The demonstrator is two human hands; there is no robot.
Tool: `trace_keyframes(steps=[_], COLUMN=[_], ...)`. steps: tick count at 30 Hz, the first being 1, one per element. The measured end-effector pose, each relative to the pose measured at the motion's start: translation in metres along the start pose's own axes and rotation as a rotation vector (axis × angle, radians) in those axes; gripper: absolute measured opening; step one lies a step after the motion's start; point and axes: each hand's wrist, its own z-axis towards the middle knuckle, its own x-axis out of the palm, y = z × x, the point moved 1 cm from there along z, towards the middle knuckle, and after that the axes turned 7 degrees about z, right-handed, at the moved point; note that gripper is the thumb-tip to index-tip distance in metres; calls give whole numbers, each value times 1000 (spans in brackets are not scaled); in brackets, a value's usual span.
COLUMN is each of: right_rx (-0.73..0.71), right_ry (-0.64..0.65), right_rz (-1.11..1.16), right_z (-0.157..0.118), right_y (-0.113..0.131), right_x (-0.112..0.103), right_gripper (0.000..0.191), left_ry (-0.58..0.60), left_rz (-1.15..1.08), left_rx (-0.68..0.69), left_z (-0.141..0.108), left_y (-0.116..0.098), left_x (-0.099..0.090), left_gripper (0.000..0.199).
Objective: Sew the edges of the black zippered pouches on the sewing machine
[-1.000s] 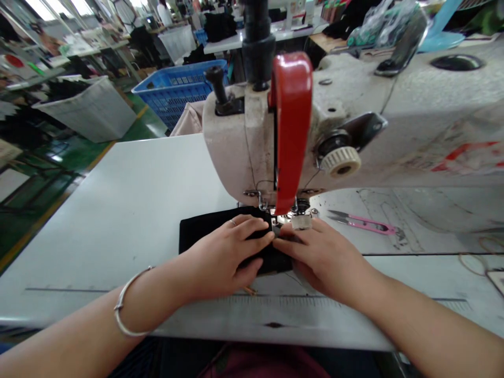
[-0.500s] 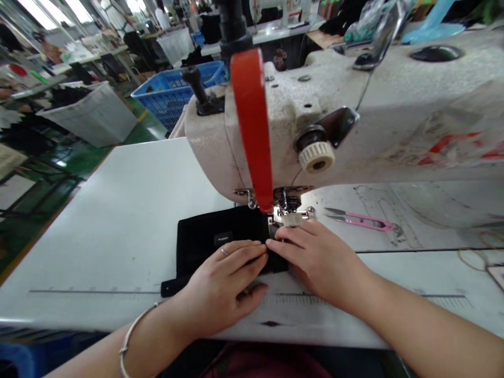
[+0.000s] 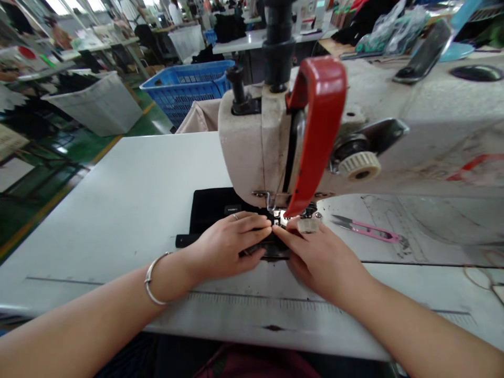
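Note:
A black fabric piece (image 3: 212,205) with a small label lies flat on the white table, its right part under the head of a sewing machine (image 3: 244,152). My left hand (image 3: 232,244) rests on the fabric's front right part, fingers stretched toward the presser foot. Just right of it, my right hand (image 3: 318,252) lies beside the needle area, its index fingertip almost touching the left fingertips. The right hand's other fingers are partly bent and what lies beneath them is hidden. Neither palm shows.
Pink thread snips (image 3: 374,232) lie right of the needle area. A ruler scale (image 3: 255,300) runs along the table's front. Beyond the table stand a blue basket (image 3: 185,86) and a pale bin (image 3: 98,105). People and other machines are farther back.
The fabric and my left hand have shifted away from the table's front edge. The view has also turned, so the machine head appears farther right.

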Motion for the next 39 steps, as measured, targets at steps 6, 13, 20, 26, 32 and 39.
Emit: trace_keyframes(steps=[6,13,20,26,32,39], right_rx=[34,78,189,196,-8,-50], right_ry=[-2,-202,-164,-108,-230,-191], right_rz=[-29,0,-245,-295,-87,25], right_z=[4,0,5,2,4,9], right_y=[-1,-1,-8,-11,-4,-4], right_x=[2,-3,-18,-17,-9,0], right_gripper=[43,25,16,32,15,19], left_ry=[-12,-42,-88,-57,-108,-128], left_rz=[-1,-66,-253,-306,-111,-28], left_rx=[8,12,-21,-46,-82,-85], left_z=[9,4,1,1,6,6], left_y=[11,34,42,45,18,0], left_x=[4,4,2,4,7,6], left_gripper=[28,22,19,18,13,16])
